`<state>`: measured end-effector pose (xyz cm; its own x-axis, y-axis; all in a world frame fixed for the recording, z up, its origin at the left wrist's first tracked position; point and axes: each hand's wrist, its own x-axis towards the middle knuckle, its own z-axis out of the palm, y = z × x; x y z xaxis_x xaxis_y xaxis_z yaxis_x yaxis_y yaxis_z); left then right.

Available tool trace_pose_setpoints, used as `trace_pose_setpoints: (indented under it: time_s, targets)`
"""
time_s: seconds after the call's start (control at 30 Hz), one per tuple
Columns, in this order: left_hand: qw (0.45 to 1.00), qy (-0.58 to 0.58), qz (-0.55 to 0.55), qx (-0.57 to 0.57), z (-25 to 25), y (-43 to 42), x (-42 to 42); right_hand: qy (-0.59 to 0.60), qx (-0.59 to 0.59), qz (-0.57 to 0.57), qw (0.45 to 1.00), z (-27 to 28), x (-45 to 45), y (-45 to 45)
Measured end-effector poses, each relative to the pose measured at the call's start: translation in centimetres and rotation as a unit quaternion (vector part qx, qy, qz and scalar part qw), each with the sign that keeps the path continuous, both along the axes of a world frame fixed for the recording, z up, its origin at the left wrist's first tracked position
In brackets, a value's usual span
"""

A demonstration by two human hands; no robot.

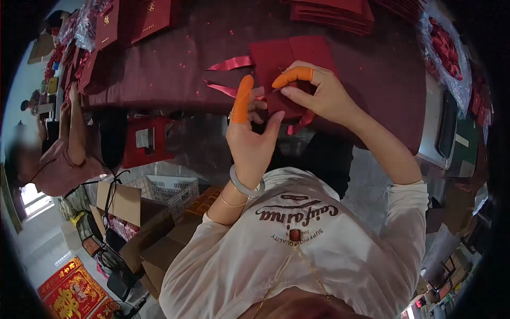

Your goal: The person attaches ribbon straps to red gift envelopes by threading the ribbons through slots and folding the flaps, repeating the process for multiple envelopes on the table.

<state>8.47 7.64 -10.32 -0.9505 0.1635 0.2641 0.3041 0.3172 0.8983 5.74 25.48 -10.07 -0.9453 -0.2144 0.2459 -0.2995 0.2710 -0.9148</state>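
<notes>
A dark red folded paper bag or box (311, 50) lies at the table's near edge, with shiny red ribbons (231, 64) trailing from its left side and another ribbon end (302, 123) below it. My left hand (252, 125) is at the bag's lower left corner. Its index finger, in an orange finger cot, points up, the thumb stands apart, and the other fingers curl loosely beside a ribbon. Over the bag's middle, my right hand (321, 93) pinches thumb and orange-covered index finger together. What lies between those fingertips is too small to make out.
Stacked red bags (332, 16) sit at the far side, and more red bags (133, 26) stand at the far left. A plastic bag of red ribbon (446, 53) lies right. Another person's arm (77, 127) rests at the left. Cardboard boxes (170, 242) and a crate (172, 191) are below.
</notes>
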Motion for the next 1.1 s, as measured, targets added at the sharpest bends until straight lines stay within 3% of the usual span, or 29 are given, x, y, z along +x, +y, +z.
trace_pose_setpoints:
  time_s: [0.13, 0.2, 0.33, 0.63, 0.7, 0.73, 0.83, 1.1]
  targets:
    - [0.996, -0.093, -0.002, 0.015, 0.8, -0.1, -0.1, 0.001, 0.042, 0.015, 0.999, -0.4, 0.2, 0.0]
    - [0.992, -0.115, -0.001, 0.051, 0.8, -0.1, 0.0, 0.065, 0.074, 0.002, 0.995, -0.6, 0.3, -0.1]
    - [0.990, -0.118, -0.004, 0.077, 0.8, 0.0, 0.2, 0.026, 0.094, 0.011, 0.995, -0.1, 0.5, -0.1]
    - [0.983, -0.121, 0.014, 0.139, 0.9, 0.4, 0.3, 0.101, 0.127, -0.010, 0.987, -0.9, 1.0, -0.3]
    - [0.988, -0.110, 0.016, 0.103, 0.9, 0.4, 0.4, 0.168, 0.173, 0.004, 0.971, -0.7, 1.3, -0.5]
    - [0.988, -0.110, 0.015, 0.103, 0.7, 0.3, 0.5, 0.255, 0.232, 0.034, 0.938, -0.9, 1.3, -0.3]
    - [0.987, -0.136, 0.006, 0.088, 0.3, 0.3, 0.6, 0.324, 0.263, 0.057, 0.907, -0.9, 1.2, -0.4]
    - [0.993, -0.086, 0.020, 0.082, -0.1, 0.6, 1.1, 0.200, 0.147, 0.061, 0.967, -0.3, 1.0, -0.5]
